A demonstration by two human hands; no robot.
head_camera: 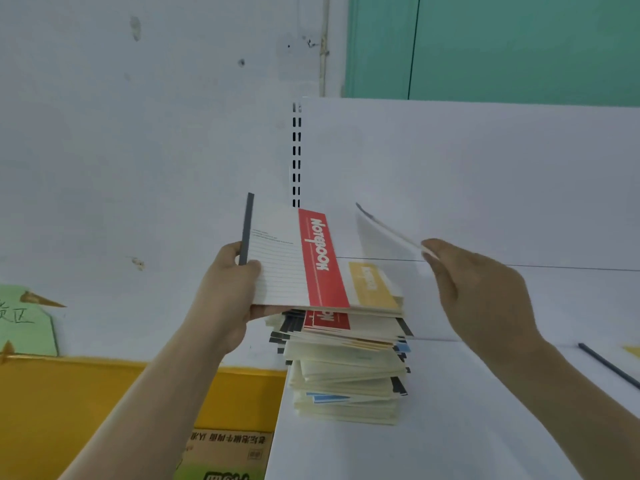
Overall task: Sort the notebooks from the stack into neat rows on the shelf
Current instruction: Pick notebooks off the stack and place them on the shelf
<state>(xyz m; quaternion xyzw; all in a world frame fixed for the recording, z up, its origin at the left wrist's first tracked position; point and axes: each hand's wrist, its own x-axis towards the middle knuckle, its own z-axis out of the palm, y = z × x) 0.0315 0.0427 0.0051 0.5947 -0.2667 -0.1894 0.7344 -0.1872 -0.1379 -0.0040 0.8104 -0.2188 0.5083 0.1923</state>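
A tall, uneven stack of notebooks (349, 372) stood on the white shelf (485, 393), near its left edge. The left hand (232, 292) gripped a red-banded notebook (298, 261) just above the stack. The right hand (485, 292) pinched a thin notebook (388, 230) edge-on, raised over bare shelf to the right.

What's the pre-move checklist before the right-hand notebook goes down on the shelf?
1. Right hand pinches thin notebook: ok.
2. Left hand grips red-banded notebook with others beneath: ok.
3. Bare shelf to the right of the stack: ok.
4. Stack squared up: not ok, edges splayed.
5. Held notebook's cover colour: cannot tell, seen edge-on.
6. Row already started at far right: cannot tell, mostly out of frame.
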